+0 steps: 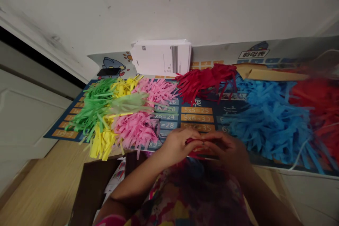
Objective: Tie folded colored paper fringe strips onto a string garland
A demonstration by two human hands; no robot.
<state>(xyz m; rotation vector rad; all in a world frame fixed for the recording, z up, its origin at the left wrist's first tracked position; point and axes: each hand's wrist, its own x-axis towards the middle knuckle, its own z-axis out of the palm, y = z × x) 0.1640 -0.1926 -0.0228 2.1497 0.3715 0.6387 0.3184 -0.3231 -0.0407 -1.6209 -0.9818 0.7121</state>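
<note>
At the table's near edge, my left hand (180, 144) is closed around a small twisted red tissue-paper tassel (189, 141). Thumb and fingertips of my right hand (226, 148) pinch together at the tassel's end, touching the left fingertips. Some red strips show below the hands; the rest of the tassel is hidden by the fingers. Beyond the hands lies a bunch of dark red fringed paper tassels (206, 80). Blue tassels (272, 120) are heaped to the right of my right hand, and pink tassels (137, 129) lie left of my left hand.
Green tassels (96, 100), yellow tassels (102, 141) and a pale green tassel (129, 103) lie at left. More red tassels (323, 102) are at far right. A white box (161, 56) leans against the wall, near a dark phone (109, 72) and tan paper (272, 73).
</note>
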